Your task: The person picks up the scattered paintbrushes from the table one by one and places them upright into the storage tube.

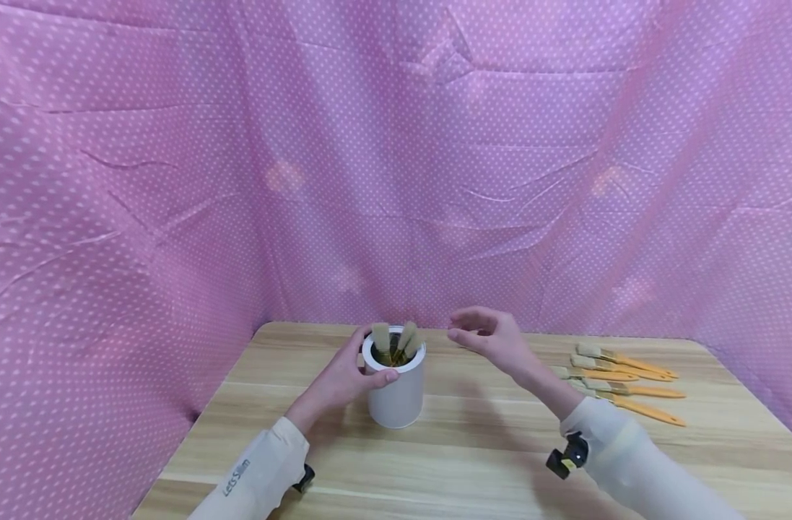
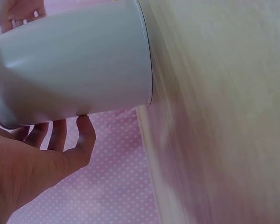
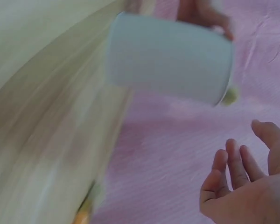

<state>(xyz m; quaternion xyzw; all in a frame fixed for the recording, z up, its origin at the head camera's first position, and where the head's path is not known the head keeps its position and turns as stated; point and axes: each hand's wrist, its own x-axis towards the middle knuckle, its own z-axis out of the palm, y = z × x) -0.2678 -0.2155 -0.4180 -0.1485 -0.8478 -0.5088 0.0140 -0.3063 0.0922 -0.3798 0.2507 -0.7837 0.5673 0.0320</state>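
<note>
A white cylindrical can (image 1: 396, 397) stands upright on the wooden table, with several paintbrushes (image 1: 381, 339) inside it, bristles up; their handles are hidden in the can. My left hand (image 1: 344, 372) grips the can near its top, thumb over the front of the rim and fingers round the far side. In the left wrist view the left fingers (image 2: 86, 140) curl against the can wall. Off to the can's right, in the air, my right hand (image 1: 493, 336) holds nothing, its fingers loosely bent. In the right wrist view the right hand (image 3: 247, 186) is apart from the can (image 3: 170, 58).
Several paintbrushes with orange handles (image 1: 645, 409) lie on the right side of the wooden table (image 1: 434, 477), bristles pointing left, near the right forearm. A pink dotted cloth (image 1: 396, 144) hangs behind the table and along its sides.
</note>
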